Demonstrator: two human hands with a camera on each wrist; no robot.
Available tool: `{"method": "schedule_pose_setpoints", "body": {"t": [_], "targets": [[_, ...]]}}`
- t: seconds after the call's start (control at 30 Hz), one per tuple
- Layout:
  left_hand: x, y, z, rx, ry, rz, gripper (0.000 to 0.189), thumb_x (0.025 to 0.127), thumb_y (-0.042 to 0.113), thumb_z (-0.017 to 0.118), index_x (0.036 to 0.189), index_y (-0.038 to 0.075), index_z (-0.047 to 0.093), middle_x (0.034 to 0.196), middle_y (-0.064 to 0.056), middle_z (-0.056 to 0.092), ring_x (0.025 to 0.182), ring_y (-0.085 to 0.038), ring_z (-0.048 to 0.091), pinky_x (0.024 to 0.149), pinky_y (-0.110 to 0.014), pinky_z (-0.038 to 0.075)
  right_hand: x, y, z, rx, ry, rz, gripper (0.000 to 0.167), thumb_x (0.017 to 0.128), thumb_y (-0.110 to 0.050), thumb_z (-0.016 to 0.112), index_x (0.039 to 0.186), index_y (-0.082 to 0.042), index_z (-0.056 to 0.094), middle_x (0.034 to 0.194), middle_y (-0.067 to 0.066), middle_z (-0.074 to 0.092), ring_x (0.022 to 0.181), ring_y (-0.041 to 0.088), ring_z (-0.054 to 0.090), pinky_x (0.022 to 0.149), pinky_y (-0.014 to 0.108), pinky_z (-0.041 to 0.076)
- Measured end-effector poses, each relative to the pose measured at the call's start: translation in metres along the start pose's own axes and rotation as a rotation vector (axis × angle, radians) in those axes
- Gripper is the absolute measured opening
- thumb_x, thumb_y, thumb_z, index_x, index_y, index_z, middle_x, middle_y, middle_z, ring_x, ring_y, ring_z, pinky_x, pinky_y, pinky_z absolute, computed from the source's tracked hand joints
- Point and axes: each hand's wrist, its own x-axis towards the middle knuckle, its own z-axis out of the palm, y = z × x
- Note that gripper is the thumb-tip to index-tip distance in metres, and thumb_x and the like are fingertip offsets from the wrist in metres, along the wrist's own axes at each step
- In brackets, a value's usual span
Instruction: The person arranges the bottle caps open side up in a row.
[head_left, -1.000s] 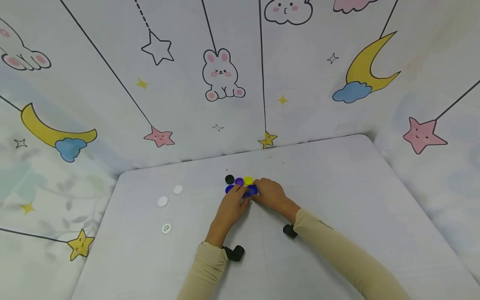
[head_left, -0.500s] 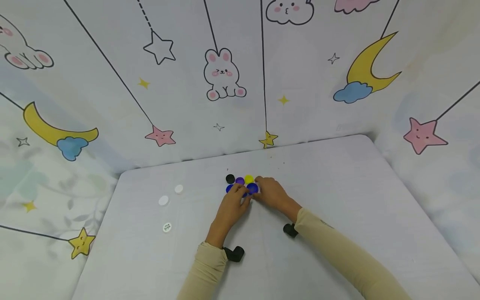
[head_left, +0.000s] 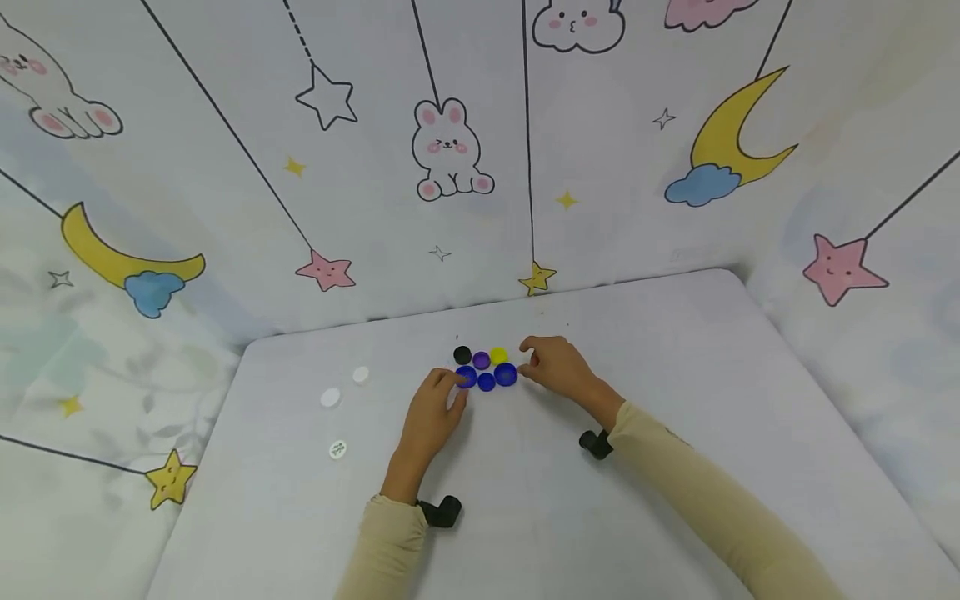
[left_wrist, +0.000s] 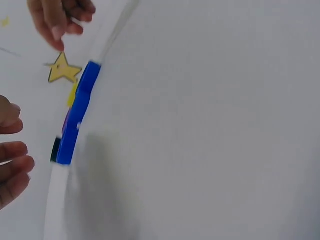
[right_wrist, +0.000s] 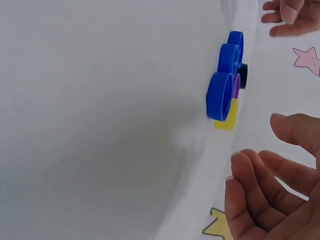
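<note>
Six-piece cluster aside, the front row holds three blue bottle caps: a left one point(head_left: 468, 372), a smaller middle one point(head_left: 486, 382) and a right one point(head_left: 506, 374). Behind them sit a black cap point(head_left: 462, 356), a purple cap point(head_left: 482, 361) and a yellow cap point(head_left: 498, 356). My left hand point(head_left: 431, 417) is at the left blue cap, its fingertips overlapping it in the head view; the left wrist view shows loosely bent fingers holding nothing. My right hand point(head_left: 558, 367) hovers just right of the right blue cap, thumb and fingers apart and nothing between them.
Several white caps lie to the left: an upper one point(head_left: 361, 375), a plain one point(head_left: 330, 397) and one with green print point(head_left: 338, 450). The white table point(head_left: 637, 500) meets a cartoon-printed cloth backdrop point(head_left: 600, 150). A black wrist camera point(head_left: 442, 512) sits at the left cuff.
Both hands have drawn apart from the caps, the left to the left and the right to the right. The middle blue cap, hidden before under the left hand, now shows fully.
</note>
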Motion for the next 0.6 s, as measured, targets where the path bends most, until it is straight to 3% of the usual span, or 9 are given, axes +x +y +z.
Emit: {"method": "schedule_pose_setpoints", "body": {"t": [0.1,0.23,0.47,0.6], "targets": [[-0.008,-0.010,-0.009,0.046,0.031,-0.066,0.016,0.089,0.009,0.070,0.103,0.003,0.068,0.106,-0.013,0.064,0.097,-0.029,0.063,0.083,-0.042,0.054,-0.003,0.002,-0.005,-0.001,0.003,0.001,0.041,0.091,-0.022,0.070,0.126,-0.002,0.062,0.083,0.004,0.067,0.059,0.011,0.055,0.058,0.025,0.047],[-0.022,-0.023,-0.024,0.156,0.060,-0.210,0.018,0.089,0.011,0.069,0.103,-0.001,0.068,0.106,-0.020,0.063,0.096,-0.036,0.060,0.083,-0.047,0.049,-0.006,0.005,-0.011,-0.001,0.044,0.002,0.040,0.092,-0.021,0.069,0.127,-0.003,0.061,0.082,0.004,0.067,0.060,0.012,0.054,0.056,0.025,0.046],[-0.056,-0.040,-0.052,0.364,-0.011,-0.525,0.032,0.088,0.010,0.066,0.112,-0.011,0.061,0.117,-0.040,0.048,0.111,-0.056,0.043,0.088,-0.064,0.038,-0.010,0.004,-0.012,0.021,0.063,-0.018,0.037,0.093,-0.020,0.067,0.124,-0.001,0.062,0.080,0.005,0.067,0.058,0.013,0.053,0.053,0.026,0.045],[-0.070,-0.049,-0.058,0.382,-0.053,-0.601,0.028,0.090,0.005,0.059,0.112,-0.012,0.056,0.109,-0.040,0.046,0.102,-0.056,0.046,0.080,-0.063,0.041,-0.012,0.004,-0.008,0.014,0.064,-0.011,0.036,0.093,-0.021,0.067,0.124,-0.003,0.063,0.080,0.004,0.066,0.057,0.013,0.053,0.054,0.025,0.045]]}}
